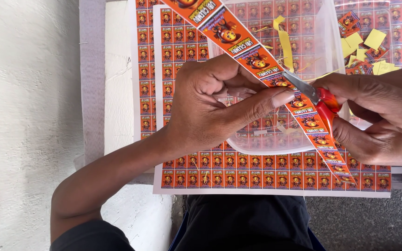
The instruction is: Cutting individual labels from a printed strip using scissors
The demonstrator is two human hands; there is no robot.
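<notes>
Above the clear plastic tub (pixel 331 51), an orange printed label strip (pixel 238 44) is pinched between thumb and fingers of the left hand (pixel 210 104). Red-handled scissors (pixel 319 100) are gripped in the closed right hand (pixel 382 116), their blades met on the strip's edge. Printed label sheets (pixel 275 179) are spread beneath, reaching the near edge of the white board (pixel 117 93). Yellow and orange cut pieces (pixel 366 49) are heaped toward the far right corner.
</notes>
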